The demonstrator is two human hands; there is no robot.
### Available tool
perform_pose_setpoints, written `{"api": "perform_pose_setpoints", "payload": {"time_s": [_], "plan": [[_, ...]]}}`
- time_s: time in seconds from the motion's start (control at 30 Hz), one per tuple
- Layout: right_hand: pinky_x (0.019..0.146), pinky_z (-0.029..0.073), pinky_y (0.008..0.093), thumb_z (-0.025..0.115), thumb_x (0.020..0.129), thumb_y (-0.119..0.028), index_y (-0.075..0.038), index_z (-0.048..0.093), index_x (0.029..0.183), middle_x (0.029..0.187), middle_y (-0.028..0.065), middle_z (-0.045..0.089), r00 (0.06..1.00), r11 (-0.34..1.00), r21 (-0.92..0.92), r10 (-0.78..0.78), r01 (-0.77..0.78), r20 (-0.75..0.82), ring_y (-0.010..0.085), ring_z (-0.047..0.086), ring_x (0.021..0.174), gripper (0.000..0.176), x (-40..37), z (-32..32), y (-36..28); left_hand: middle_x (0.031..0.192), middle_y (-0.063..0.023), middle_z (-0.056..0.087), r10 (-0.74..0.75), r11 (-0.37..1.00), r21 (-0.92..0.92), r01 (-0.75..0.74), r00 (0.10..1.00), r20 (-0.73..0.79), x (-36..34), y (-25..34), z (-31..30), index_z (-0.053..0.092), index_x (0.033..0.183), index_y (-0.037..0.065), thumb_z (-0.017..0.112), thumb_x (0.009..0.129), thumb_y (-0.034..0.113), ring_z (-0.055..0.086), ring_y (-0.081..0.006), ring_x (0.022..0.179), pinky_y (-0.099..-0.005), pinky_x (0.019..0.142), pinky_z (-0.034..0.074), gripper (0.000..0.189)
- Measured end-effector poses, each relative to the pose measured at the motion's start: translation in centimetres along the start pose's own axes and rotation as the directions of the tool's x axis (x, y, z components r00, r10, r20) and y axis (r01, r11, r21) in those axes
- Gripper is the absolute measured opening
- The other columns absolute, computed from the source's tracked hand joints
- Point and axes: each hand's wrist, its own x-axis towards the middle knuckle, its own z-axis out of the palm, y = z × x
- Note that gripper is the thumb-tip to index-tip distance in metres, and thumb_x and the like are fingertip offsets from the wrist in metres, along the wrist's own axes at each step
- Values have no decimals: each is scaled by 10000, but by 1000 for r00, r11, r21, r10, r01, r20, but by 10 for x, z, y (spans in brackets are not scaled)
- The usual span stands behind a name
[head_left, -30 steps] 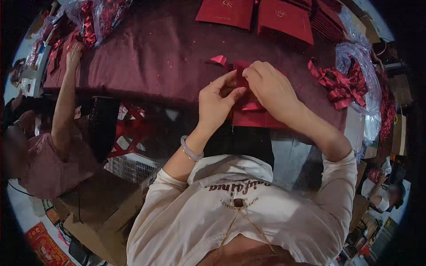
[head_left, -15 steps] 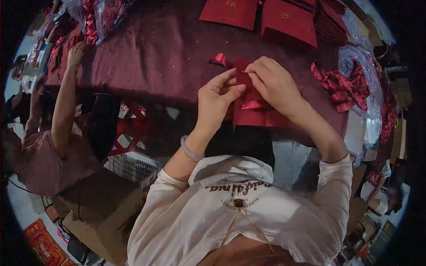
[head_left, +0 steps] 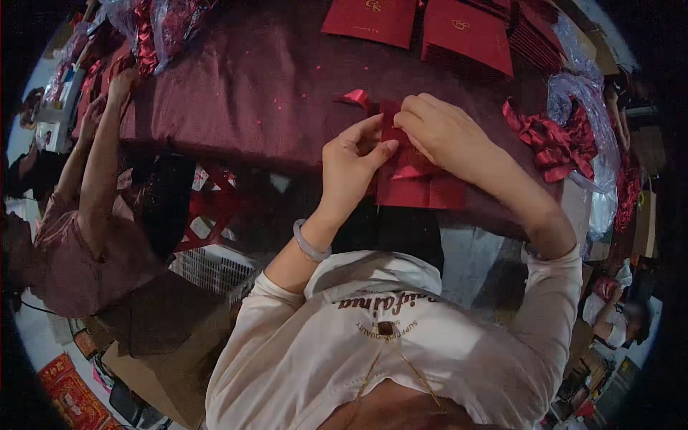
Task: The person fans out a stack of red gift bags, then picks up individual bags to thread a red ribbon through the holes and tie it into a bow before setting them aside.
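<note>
A folded red paper piece that looks like a gift bag [head_left: 423, 196] lies at the table's near edge, in front of my body. My left hand [head_left: 351, 158] holds its left edge, the thumb and fingers closed on it. On the upper part of the bag, my right hand [head_left: 444, 132] pinches with fingertips together; what is in the pinch is hidden. A shiny red ribbon [head_left: 412, 168] runs across the bag below my right hand. Just beyond my left fingers is another short piece of red ribbon [head_left: 352, 96].
Stacks of red bags with gold emblems [head_left: 466, 36] stand at the back. Right of my hands, a heap of red ribbons [head_left: 555, 143] lies beside clear plastic wrap [head_left: 605, 136]. At left, a co-worker's arm [head_left: 100, 158] reaches onto the dark red tablecloth [head_left: 236, 93].
My right hand has shifted slightly, its wrist and elbow moving outward to the right. The bag has moved slightly toward me. At left, the co-worker's second hand has come up to the table.
</note>
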Motion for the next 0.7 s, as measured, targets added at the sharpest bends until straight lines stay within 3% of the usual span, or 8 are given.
{"api": "perform_pose_setpoints", "payload": {"time_s": [0.07,0.1,0.13,0.27,0.37,0.47,0.7], "plan": [[711,475,378,594,765,-54,-22,558,925,888,115,520,1000,1000,-16,3,-4,-21,295,545,844,167,1,3,0,915,-39,611,73,993,90,-70,997,-22,1,1,1,571,1155,-53,693,768,-19,562,-82,812,-216,746,488,407],[710,475,383,585,779,-55,-27,559,927,886,119,530,996,993,76,90,-88,-29,301,553,843,153,1,6,1,915,-39,611,73,993,92,-71,997,-20,1,1,0,571,1155,-53,693,768,-19,562,-82,812,-216,746,488,407],[708,475,388,576,794,-57,-31,560,929,883,124,539,984,971,167,176,-169,-28,307,561,842,138,2,8,2,935,-40,601,33,998,58,-32,999,-6,2,0,0,553,1176,-55,676,779,-32,571,-90,835,-215,763,487,416],[711,475,398,562,815,-66,-38,559,922,875,132,554,966,920,324,252,-220,-58,321,570,838,110,0,17,9,958,-41,591,-16,1000,-7,16,1000,13,4,-6,-2,523,1202,-65,658,790,-45,577,-100,869,-222,789,486,434],[725,476,409,567,802,-98,-18,558,906,875,143,525,966,937,265,251,-228,-57,338,555,866,132,0,18,4,970,-47,595,-18,992,126,18,1000,3,5,-2,-1,517,1204,-71,653,795,-43,576,-104,875,-227,796,485,432],[739,481,391,567,779,-80,-18,556,903,894,136,515,987,985,98,146,-139,-70,318,548,893,139,-1,14,3,990,-56,599,-35,999,7,34,999,5,5,-3,-1,514,1204,-75,644,798,-49,577,-104,871,-225,795,483,427],[772,481,379,558,745,-51,-12,548,887,905,134,510,998,996,-60,59,-61,-31,301,543,911,148,2,13,0,1004,-73,600,10,996,85,-12,1000,14,4,-1,1,506,1213,-79,634,801,-58,580,-108,878,-229,803,483,432]]}}
